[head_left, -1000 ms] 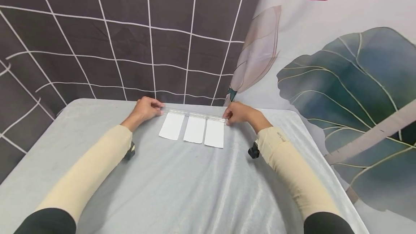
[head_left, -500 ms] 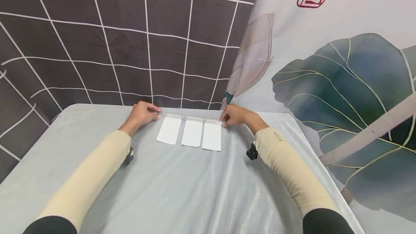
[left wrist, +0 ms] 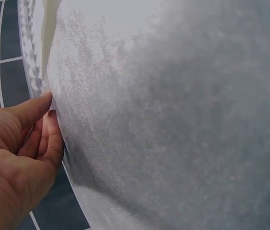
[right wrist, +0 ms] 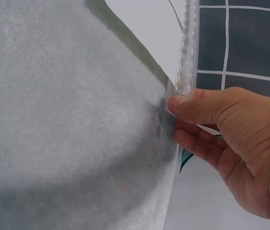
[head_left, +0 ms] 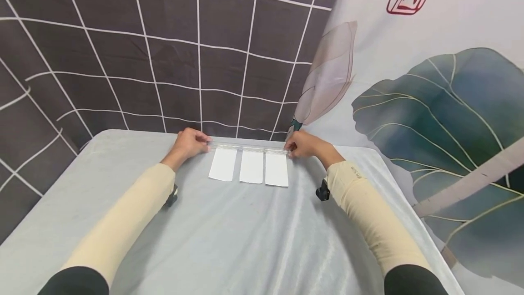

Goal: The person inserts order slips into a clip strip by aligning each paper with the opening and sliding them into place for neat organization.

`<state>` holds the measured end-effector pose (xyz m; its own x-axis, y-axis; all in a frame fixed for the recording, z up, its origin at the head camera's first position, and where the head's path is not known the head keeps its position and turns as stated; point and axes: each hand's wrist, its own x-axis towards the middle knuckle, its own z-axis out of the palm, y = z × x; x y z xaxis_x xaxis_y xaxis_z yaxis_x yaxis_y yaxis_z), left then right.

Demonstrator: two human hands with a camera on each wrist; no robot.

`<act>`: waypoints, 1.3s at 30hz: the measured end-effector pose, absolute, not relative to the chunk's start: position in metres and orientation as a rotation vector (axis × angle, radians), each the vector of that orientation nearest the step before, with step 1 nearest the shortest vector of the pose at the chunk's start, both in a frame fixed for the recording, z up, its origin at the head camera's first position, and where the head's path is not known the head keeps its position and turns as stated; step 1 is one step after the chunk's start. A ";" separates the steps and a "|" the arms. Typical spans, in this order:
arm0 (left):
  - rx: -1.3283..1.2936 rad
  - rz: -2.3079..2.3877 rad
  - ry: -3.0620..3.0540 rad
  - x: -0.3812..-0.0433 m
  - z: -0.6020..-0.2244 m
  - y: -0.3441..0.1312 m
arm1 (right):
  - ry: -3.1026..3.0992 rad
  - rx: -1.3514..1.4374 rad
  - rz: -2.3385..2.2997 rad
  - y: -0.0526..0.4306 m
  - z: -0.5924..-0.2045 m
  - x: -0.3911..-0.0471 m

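Observation:
A clear plastic strip [head_left: 250, 148] with a row of round bumps lies near the table's back edge. Three white cards [head_left: 251, 167] spread side by side in front of it, their upper edges along or under the strip; I cannot tell whether they are fixed to it. My left hand [head_left: 189, 144] pinches the strip's left end between thumb and fingers, closely seen in the left wrist view [left wrist: 27, 148]. At the other end, my right hand [head_left: 302, 144] pinches the strip the same way; its thumb [right wrist: 187, 105] lies on top in the right wrist view.
A pale grey cloth [head_left: 229, 240] with soft folds covers the table. Behind it hangs a dark curtain with white grid lines [head_left: 172, 67]. To the right is a white curtain with a large leaf print [head_left: 446, 117].
The head view has shifted slightly. The strip and cards seem turned a little, the right end nearer the back edge. Both hands keep their pinch on the strip's ends.

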<state>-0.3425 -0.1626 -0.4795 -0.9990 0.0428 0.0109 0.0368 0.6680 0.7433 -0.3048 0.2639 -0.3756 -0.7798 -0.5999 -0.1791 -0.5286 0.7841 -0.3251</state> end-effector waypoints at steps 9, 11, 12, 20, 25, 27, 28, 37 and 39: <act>0.069 1.281 2.874 -0.340 -0.477 -0.157 | 2.742 -0.890 -0.398 0.269 -0.384 -0.314; 0.082 1.276 2.879 -0.340 -0.478 -0.157 | 2.753 -0.878 -0.405 0.269 -0.385 -0.315; 0.072 1.271 2.880 -0.340 -0.477 -0.157 | 2.755 -0.868 -0.407 0.269 -0.386 -0.315; -0.020 1.249 2.864 -0.336 -0.473 -0.155 | 2.781 -0.763 -0.413 0.266 -0.386 -0.315; -0.027 1.245 2.859 -0.335 -0.472 -0.156 | 2.791 -0.749 -0.431 0.265 -0.389 -0.316; -0.026 1.247 2.850 -0.332 -0.469 -0.155 | 2.791 -0.761 -0.437 0.266 -0.392 -0.317; -0.030 1.246 2.848 -0.332 -0.469 -0.155 | 2.791 -0.766 -0.441 0.266 -0.393 -0.317; -0.033 1.226 2.864 -0.323 -0.455 -0.150 | 2.805 -0.782 -0.454 0.269 -0.397 -0.318; -0.043 1.233 2.855 -0.318 -0.448 -0.147 | 2.806 -0.789 -0.464 0.270 -0.397 -0.318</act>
